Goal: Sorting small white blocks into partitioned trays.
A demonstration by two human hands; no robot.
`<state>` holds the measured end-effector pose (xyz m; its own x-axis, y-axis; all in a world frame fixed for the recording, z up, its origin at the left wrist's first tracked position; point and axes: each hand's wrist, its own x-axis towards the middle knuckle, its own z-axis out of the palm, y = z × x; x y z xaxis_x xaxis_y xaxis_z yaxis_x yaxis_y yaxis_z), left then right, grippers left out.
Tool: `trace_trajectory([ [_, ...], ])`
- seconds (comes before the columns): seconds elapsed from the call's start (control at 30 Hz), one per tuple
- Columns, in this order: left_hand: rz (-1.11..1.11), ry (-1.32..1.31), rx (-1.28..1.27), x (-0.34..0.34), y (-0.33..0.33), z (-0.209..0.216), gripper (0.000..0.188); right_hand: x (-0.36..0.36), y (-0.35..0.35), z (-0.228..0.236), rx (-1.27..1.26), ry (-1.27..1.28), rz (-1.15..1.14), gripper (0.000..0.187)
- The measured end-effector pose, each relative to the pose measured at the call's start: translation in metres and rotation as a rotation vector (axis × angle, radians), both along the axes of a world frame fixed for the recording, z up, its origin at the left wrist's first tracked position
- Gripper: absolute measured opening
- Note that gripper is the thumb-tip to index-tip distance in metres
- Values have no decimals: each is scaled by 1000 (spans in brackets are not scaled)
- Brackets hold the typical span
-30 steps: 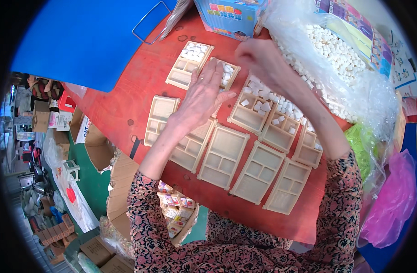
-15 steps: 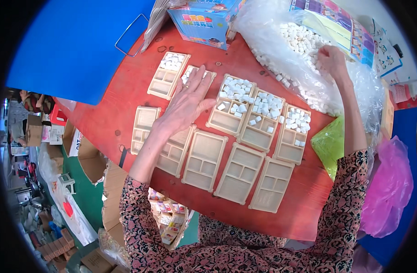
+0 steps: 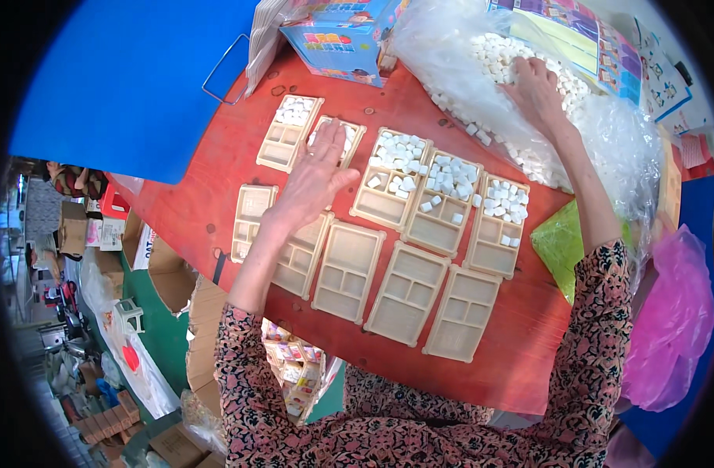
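A person in a flowered shirt works with both bare hands at a red desk (image 3: 513, 351), where cream trays (image 3: 411, 269) sit in two uneven rows. The left hand (image 3: 314, 175) lies across a partly hidden tray (image 3: 351, 150) in the far row, its grip loose, fingers stretched out over white pieces in the top compartment and thumb spread to the right. The right hand (image 3: 540, 97) reaches into a heap of small white pieces (image 3: 493, 54) inside a clear plastic bag (image 3: 431, 43) at the far right; its fingers curl downward, and whether the grip pinches a piece cannot be told. To the right of the left hand, three trays hold pieces heaped in their top compartments, with a few more in the smaller ones. The far-left tray (image 3: 279, 152) has its top compartment filled too. In the near row, the trays lie side by side. A blue box (image 3: 337, 43) stands at the desk's far edge; a green bag (image 3: 556, 246) lies beneath the right forearm.
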<state>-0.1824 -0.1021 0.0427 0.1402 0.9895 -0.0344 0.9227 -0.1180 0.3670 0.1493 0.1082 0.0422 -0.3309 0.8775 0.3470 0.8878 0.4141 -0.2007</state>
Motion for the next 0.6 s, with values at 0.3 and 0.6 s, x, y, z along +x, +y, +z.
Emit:
trace_trajectory([
  [0.3, 36, -28, 46, 25, -1, 9, 73, 19, 0, -18, -14, -21, 115, 39],
  [0.6, -137, -26, 102, 91, 17, 17, 50, 32, 0, -16, 87, 68, 160, 20],
])
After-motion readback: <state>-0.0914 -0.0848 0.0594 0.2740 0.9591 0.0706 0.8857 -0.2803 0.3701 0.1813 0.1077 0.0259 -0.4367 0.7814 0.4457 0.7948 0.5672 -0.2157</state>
